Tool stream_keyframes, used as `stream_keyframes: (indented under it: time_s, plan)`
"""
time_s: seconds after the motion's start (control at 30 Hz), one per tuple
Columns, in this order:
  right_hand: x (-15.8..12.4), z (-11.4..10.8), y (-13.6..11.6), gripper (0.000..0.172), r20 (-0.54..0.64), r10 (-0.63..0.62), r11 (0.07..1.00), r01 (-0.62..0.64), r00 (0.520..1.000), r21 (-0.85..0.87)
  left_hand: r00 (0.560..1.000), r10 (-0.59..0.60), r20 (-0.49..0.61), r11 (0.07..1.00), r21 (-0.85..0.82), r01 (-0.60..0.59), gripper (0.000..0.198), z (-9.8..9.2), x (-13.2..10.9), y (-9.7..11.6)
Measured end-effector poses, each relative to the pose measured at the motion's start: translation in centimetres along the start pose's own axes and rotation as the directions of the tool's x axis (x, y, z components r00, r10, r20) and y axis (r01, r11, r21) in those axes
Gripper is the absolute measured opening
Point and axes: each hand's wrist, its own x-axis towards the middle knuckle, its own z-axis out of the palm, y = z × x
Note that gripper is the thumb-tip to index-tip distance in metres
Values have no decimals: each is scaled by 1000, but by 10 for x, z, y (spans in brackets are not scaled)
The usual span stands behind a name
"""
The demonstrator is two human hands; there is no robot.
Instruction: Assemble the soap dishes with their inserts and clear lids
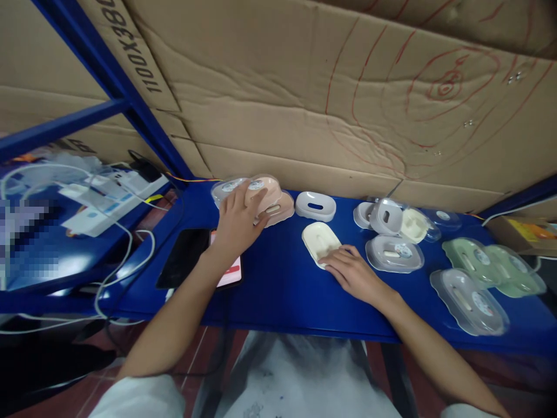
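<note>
My left hand (237, 223) reaches over the soap dishes at the back left, its fingers stretched and apart. It touches or hovers at a pink soap dish (270, 188) that overlaps a second pink soap dish (285, 209); exact contact is unclear. Beside them, partly behind my fingers, lies a greyish dish under a clear lid (224, 188). My right hand (350, 270) grips the near right edge of a cream soap dish part (321, 237) lying on the blue table (278, 296). Just behind that sits a white oval dish part with a slot (315, 206).
Grey lidded dishes (394, 253), a loose grey part (386, 216), a cream dish (413, 225) and green lidded dishes (472, 261) lie on the right. A phone (230, 276) and black flat object (183, 258) lie left. Power strips (108, 203) and cables stand farther left; cardboard (270, 87) walls the back.
</note>
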Motion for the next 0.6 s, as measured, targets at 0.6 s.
stream_keyframes:
  time_s: [0.6]
  plan:
    - [4,8,16,42,-52,-43,999,42,998,-12,998,57,13,992,-110,-55,47,5,10,-18]
